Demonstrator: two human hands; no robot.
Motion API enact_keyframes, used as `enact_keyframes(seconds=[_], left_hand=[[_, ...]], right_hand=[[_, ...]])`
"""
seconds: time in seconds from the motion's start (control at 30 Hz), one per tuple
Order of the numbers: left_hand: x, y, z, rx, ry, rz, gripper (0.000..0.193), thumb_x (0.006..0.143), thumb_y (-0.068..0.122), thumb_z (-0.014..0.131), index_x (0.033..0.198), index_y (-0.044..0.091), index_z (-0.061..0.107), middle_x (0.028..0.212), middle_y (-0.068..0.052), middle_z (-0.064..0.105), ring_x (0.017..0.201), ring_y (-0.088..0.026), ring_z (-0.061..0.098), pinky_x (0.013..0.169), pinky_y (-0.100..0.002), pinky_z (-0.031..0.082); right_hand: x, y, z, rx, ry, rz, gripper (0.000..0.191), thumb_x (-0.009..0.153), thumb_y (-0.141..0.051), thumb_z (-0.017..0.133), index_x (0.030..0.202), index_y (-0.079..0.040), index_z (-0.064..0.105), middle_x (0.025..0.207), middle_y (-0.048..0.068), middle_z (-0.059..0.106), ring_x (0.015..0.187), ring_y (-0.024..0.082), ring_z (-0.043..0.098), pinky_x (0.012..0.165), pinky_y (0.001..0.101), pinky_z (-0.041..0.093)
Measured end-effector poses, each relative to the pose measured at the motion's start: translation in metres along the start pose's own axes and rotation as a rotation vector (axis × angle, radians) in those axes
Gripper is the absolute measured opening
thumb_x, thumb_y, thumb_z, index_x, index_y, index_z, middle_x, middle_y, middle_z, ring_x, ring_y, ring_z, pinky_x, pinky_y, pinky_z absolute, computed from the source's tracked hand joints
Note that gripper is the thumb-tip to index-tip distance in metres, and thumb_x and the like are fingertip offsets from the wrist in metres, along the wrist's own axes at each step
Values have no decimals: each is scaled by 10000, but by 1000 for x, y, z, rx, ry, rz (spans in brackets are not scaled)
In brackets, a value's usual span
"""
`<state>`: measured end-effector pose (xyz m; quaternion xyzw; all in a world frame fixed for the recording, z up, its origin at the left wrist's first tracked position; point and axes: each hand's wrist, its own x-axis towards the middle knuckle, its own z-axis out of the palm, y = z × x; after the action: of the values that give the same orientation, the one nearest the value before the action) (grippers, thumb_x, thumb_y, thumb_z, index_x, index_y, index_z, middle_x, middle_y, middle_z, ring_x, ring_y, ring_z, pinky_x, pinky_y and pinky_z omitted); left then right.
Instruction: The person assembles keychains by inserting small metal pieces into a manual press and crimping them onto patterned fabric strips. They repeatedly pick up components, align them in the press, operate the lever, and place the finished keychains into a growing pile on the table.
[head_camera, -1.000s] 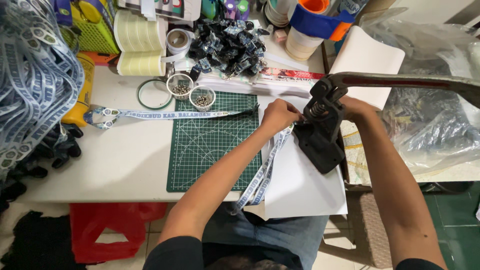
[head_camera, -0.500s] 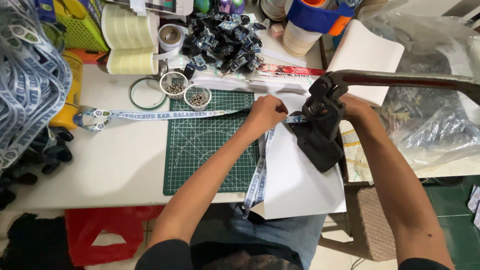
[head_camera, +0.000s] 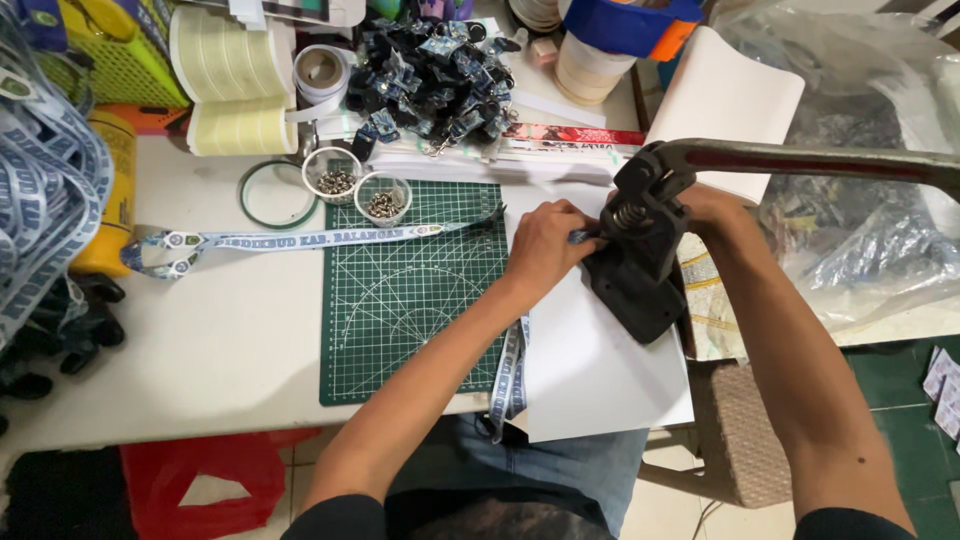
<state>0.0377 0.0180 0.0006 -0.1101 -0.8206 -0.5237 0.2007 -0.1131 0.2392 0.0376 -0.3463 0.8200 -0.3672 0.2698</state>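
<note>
At far left a bundle of lanyards (head_camera: 40, 200) hangs over the desk (head_camera: 200, 340); right of it a single lanyard (head_camera: 300, 238) lies across the green mat (head_camera: 420, 300), below two small cups of rivets (head_camera: 360, 190); at centre the left hand (head_camera: 545, 245) pinches a strap (head_camera: 510, 370) closed-fingered and feeds its end into the black press (head_camera: 640, 260); the strap's tail drops off the desk edge; the right hand (head_camera: 715, 210) sits behind the press, its grip hidden; the step looks like riveting; next calls for holding the strap square under the die while the long lever (head_camera: 820, 160) comes down.
</note>
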Motion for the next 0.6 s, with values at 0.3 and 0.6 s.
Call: enact_keyframes(seconds=[0.3,0.6], left_hand=[[-1,-7,3,43,24,79,220,715,179,878,918,115,823,911,-100,700,865,-293,673,792,-414,555],[-5,-6,4,86,53,109,217,733,207,862,919,109,811,906,-72,697,815,-261,681,770,-419,532]], right_hand=[[-29,25,4,-30,26,176,149,893,-150,735,977,-28,757,946,62,729,902,161,631,756,335,544],[-131,-167,-94,-436,376,361,385,814,-124,557,1157,-11,690,977,174,703,838,218,698,712,360,567]])
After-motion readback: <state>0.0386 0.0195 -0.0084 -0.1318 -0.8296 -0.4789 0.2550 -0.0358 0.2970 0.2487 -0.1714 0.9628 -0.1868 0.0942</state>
